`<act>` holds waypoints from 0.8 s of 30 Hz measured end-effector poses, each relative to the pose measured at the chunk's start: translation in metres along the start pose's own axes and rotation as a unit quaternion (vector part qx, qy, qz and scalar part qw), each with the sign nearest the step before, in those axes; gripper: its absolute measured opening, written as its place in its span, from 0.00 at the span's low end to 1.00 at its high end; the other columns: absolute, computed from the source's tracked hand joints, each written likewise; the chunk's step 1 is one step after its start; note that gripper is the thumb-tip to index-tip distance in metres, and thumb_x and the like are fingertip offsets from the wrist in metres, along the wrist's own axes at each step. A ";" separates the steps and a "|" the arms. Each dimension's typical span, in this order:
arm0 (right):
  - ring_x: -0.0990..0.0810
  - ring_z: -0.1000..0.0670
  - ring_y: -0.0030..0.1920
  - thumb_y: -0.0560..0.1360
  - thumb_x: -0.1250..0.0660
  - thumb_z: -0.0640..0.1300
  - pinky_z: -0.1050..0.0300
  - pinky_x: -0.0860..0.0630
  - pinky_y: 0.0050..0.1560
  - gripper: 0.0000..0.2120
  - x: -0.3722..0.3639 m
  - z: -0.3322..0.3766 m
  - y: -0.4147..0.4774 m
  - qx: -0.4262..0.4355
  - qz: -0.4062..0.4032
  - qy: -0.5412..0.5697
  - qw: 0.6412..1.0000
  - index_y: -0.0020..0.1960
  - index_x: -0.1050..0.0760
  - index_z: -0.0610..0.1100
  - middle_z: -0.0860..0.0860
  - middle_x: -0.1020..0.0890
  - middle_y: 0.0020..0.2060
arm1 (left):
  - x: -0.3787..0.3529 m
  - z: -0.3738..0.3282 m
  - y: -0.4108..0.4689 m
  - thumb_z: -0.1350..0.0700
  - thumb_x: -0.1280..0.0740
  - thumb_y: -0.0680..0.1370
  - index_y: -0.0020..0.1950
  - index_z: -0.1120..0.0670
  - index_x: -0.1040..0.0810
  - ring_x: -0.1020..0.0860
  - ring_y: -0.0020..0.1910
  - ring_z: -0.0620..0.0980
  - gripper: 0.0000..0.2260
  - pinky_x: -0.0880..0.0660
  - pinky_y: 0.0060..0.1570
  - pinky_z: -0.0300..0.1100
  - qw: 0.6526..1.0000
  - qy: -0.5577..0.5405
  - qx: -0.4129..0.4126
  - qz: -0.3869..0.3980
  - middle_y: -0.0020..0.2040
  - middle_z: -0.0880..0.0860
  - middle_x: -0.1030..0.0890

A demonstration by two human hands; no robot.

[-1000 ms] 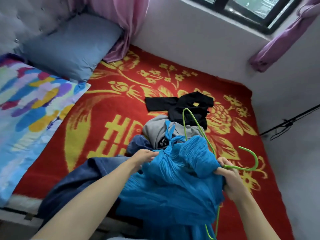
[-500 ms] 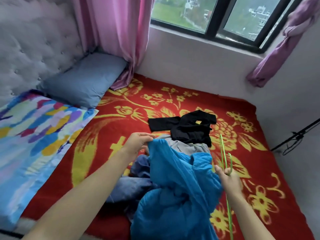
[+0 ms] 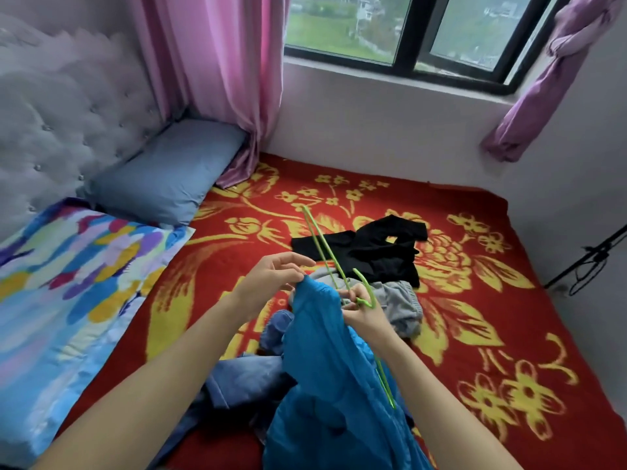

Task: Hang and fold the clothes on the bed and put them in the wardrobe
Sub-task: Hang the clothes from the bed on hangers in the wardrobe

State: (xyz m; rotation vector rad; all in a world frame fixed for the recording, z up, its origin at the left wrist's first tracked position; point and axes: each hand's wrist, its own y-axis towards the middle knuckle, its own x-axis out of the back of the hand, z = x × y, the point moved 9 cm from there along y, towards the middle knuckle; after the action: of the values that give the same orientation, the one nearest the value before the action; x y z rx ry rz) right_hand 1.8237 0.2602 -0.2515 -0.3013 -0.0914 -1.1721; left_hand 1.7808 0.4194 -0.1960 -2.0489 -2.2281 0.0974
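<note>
1. Head view, hands (just below centre): left hand [image 3: 278,276] with thumb and fingertips pinched on the top edge of the blue garment [image 3: 332,368], other fingers loosely extended. Right hand [image 3: 363,310] curled round the green hanger [image 3: 364,283] near its hook, at 3 o'clock of the left.
2. Same view, the task's thing: blue garment lifted off the bed, draped down toward 6 o'clock between the forearms. Hanger beside it and partly against it, not inside the neck as far as can be told.
3. Progress is early, by the look of it: nothing hung, nothing folded, no wardrobe in sight. Left to do:
   - black garment [image 3: 373,252] at 1 o'clock, spread flat
   - grey garment [image 3: 400,303] at 3 o'clock of the right hand, crumpled
   - denim piece [image 3: 244,378] at 7 o'clock, partly under the blue cloth
4. Surroundings: red blanket [image 3: 475,300] beneath everything; blue pillow [image 3: 163,178] at 10 o'clock; colourful quilt [image 3: 68,283] at 9 o'clock; pink curtain [image 3: 220,79] at 12 o'clock; window [image 3: 407,28] at 1 o'clock; black stand [image 3: 590,262] with a cable at 3 o'clock, by the wall.
5. In the way, probably only the heap itself: denim lying beneath the hanging blue hem, apt to snag or get dragged along.
</note>
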 end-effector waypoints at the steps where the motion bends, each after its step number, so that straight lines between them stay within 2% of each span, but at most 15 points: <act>1: 0.37 0.53 0.28 0.71 0.38 0.26 0.62 0.37 0.29 0.20 -0.003 0.003 0.001 0.010 -0.011 0.013 1.000 0.35 0.43 0.45 0.53 0.24 0.34 | 0.002 0.000 0.000 0.69 0.40 0.75 0.50 0.56 0.20 0.24 0.41 0.49 0.13 0.28 0.47 0.42 1.000 -0.008 0.003 -0.011 0.39 0.53 0.20; 3: 0.37 0.51 0.29 0.75 0.38 0.32 0.62 0.34 0.29 0.17 -0.001 0.008 0.000 0.034 -0.039 0.028 0.998 0.34 0.42 0.45 0.51 0.32 0.28 | 0.006 0.004 -0.002 0.70 0.41 0.74 0.51 0.54 0.21 0.24 0.41 0.49 0.15 0.27 0.47 0.42 0.999 -0.022 0.013 -0.030 0.41 0.56 0.18; 5: 0.28 0.51 0.29 0.79 0.39 0.40 0.59 0.28 0.31 0.14 -0.001 0.012 -0.003 0.046 -0.036 0.055 0.997 0.35 0.38 0.44 0.49 0.30 0.29 | 0.010 0.009 -0.002 0.70 0.42 0.73 0.53 0.54 0.23 0.23 0.43 0.49 0.16 0.27 0.48 0.41 0.998 -0.035 0.024 -0.046 0.44 0.57 0.17; 7: 0.27 0.55 0.27 0.78 0.36 0.42 0.62 0.29 0.29 0.15 0.003 0.015 -0.005 0.047 -0.040 0.084 0.995 0.36 0.39 0.44 0.51 0.28 0.28 | 0.012 0.011 0.000 0.70 0.42 0.73 0.54 0.53 0.23 0.22 0.44 0.49 0.17 0.26 0.48 0.40 0.998 -0.036 0.026 -0.053 0.46 0.58 0.17; 9: 0.33 0.57 0.26 0.74 0.32 0.38 0.65 0.34 0.28 0.20 0.009 0.026 -0.006 0.062 -0.049 0.081 0.994 0.35 0.43 0.46 0.53 0.32 0.26 | 0.007 0.015 0.002 0.70 0.42 0.73 0.53 0.53 0.23 0.21 0.43 0.46 0.17 0.26 0.44 0.35 0.998 -0.047 0.027 -0.042 0.46 0.57 0.17; 12: 0.31 0.54 0.29 0.72 0.33 0.29 0.63 0.32 0.31 0.22 0.026 0.049 -0.006 0.081 -0.063 0.099 0.990 0.33 0.43 0.46 0.52 0.27 0.27 | -0.001 0.033 0.009 0.70 0.42 0.74 0.52 0.56 0.22 0.22 0.40 0.42 0.15 0.29 0.36 0.26 0.997 -0.034 0.034 -0.058 0.43 0.52 0.17; 14: 0.27 0.51 0.32 0.72 0.34 0.27 0.58 0.29 0.33 0.22 0.041 0.070 -0.010 0.096 -0.055 0.118 0.987 0.33 0.43 0.45 0.51 0.21 0.29 | 0.003 0.057 0.017 0.68 0.41 0.76 0.50 0.57 0.23 0.26 0.37 0.42 0.10 0.31 0.30 0.29 0.992 0.013 0.070 -0.107 0.40 0.49 0.21; 16: 0.24 0.54 0.32 0.72 0.35 0.26 0.61 0.26 0.33 0.22 0.059 0.090 -0.018 0.114 -0.047 0.128 0.984 0.33 0.43 0.45 0.52 0.19 0.29 | 0.007 0.088 0.026 0.65 0.40 0.77 0.44 0.58 0.25 0.32 0.32 0.44 0.06 0.36 0.26 0.35 0.980 0.072 0.129 -0.131 0.34 0.51 0.28; 18: 0.21 0.56 0.33 0.72 0.36 0.25 0.64 0.24 0.34 0.21 0.079 0.109 -0.027 0.131 -0.045 0.140 0.980 0.32 0.42 0.45 0.53 0.19 0.29 | 0.005 0.118 0.030 0.62 0.40 0.78 0.42 0.58 0.28 0.32 0.33 0.47 0.05 0.36 0.32 0.40 0.970 0.082 0.190 -0.126 0.36 0.53 0.30; 19: 0.21 0.56 0.34 0.72 0.36 0.25 0.64 0.24 0.35 0.21 0.091 0.117 -0.031 0.139 -0.050 0.145 0.978 0.32 0.41 0.45 0.52 0.19 0.29 | 0.000 0.132 0.030 0.59 0.40 0.79 0.46 0.58 0.28 0.28 0.39 0.50 0.04 0.34 0.38 0.41 0.965 0.065 0.225 -0.118 0.41 0.54 0.28; 20: 0.21 0.55 0.34 0.71 0.36 0.25 0.64 0.23 0.35 0.21 0.101 0.123 -0.035 0.144 -0.055 0.153 0.976 0.30 0.39 0.46 0.52 0.19 0.30 | -0.006 0.147 0.027 0.54 0.40 0.80 0.53 0.57 0.27 0.25 0.49 0.54 0.08 0.32 0.45 0.43 0.956 0.045 0.270 -0.107 0.49 0.54 0.26; 21: 0.21 0.53 0.34 0.71 0.36 0.25 0.64 0.23 0.35 0.22 0.111 0.128 -0.039 0.146 -0.064 0.159 0.974 0.29 0.37 0.47 0.51 0.19 0.31 | -0.015 0.161 0.023 0.49 0.40 0.80 0.59 0.58 0.28 0.26 0.58 0.58 0.15 0.31 0.52 0.46 0.946 0.028 0.311 -0.089 0.56 0.55 0.25; 22: 0.21 0.52 0.34 0.71 0.37 0.25 0.63 0.23 0.35 0.23 0.121 0.131 -0.043 0.148 -0.074 0.164 0.972 0.27 0.36 0.49 0.50 0.19 0.31 | -0.027 0.173 0.018 0.44 0.41 0.79 0.64 0.59 0.29 0.29 0.64 0.60 0.21 0.31 0.56 0.49 0.937 0.015 0.344 -0.060 0.60 0.57 0.25; 24: 0.21 0.52 0.34 0.70 0.37 0.26 0.63 0.23 0.34 0.24 0.137 0.139 -0.051 0.155 -0.083 0.181 0.968 0.25 0.35 0.50 0.50 0.19 0.31 | -0.061 0.188 0.014 0.37 0.43 0.77 0.64 0.57 0.28 0.29 0.64 0.59 0.27 0.33 0.62 0.49 0.924 -0.031 0.380 0.029 0.57 0.58 0.24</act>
State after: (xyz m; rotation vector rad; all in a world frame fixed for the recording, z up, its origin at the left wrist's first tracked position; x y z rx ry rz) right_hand 1.8418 0.1589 -0.0777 0.2028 0.0208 -1.3401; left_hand 1.7756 0.3654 -0.3862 -1.6658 -1.7355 0.8845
